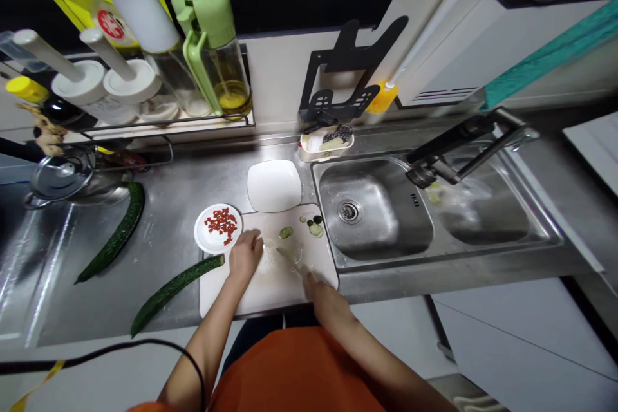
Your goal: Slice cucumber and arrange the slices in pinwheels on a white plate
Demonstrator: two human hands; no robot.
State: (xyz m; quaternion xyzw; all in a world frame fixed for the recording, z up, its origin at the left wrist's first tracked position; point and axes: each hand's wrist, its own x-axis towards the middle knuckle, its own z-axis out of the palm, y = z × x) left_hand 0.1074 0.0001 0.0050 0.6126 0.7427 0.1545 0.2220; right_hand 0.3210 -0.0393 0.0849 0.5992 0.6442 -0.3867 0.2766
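Observation:
My right hand (328, 301) is closed around the handle of a knife, whose pale blade (288, 259) lies low over the white cutting board (270, 293) and is hard to make out. My left hand (246, 256) rests at the board's left side with its fingers curled; what they hold, if anything, is hidden. Wet, pale traces mark the board between the hands. Cucumber slices (286, 232) lie near the middle, and more cucumber pieces (315, 229) sit at the far right corner. A cucumber with a cut end (176, 290) reaches from the counter to the board, left of my left hand.
A white plate with chopped red bits (199, 232) stands at the board's left corner, a square white plate (274, 185) behind it. Another cucumber (116, 238) lies farther left beside a metal pot (62, 174). A double sink (376, 206) with a faucet (454, 154) is right.

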